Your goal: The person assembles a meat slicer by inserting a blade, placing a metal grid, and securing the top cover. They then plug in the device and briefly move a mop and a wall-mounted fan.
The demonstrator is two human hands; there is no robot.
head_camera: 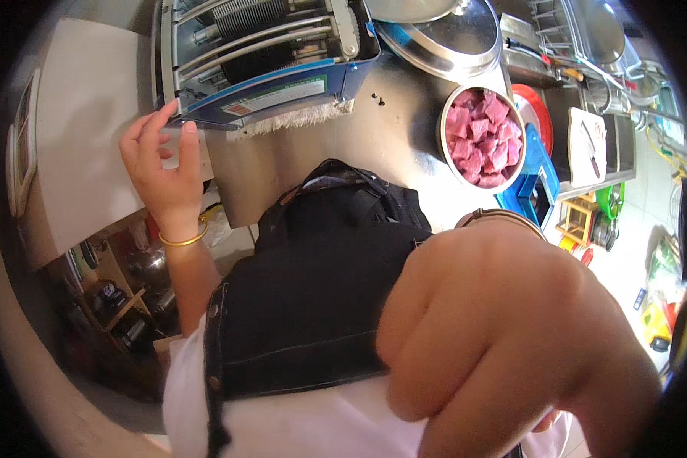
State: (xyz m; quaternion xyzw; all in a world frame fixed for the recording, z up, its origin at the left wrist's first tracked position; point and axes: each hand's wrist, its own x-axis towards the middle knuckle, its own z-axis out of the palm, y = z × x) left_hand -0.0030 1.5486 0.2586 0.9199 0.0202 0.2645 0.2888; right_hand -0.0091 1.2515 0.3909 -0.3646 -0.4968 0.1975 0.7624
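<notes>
My left hand [166,166], a gold bangle at its wrist, is raised beside the near left corner of a blue and steel machine with rows of round blades [275,74]. Its fingers are spread and nothing shows in them; whether a fingertip touches the corner, I cannot tell. Close to the camera, my right hand [492,320] looms large with bent fingers. Its fingertips are hidden, so I cannot see whether it holds anything. Beyond it, a round metal bowl [442,140] holds chunks of raw meat [484,137] on the steel worktop [343,149].
Large metal lids [464,46] lie behind the bowl. To its right are a blue plastic container [535,183], a red basin [535,114] and a white cutting board [578,166] with a knife [591,150]. Two small dark pieces [381,102] lie near the machine.
</notes>
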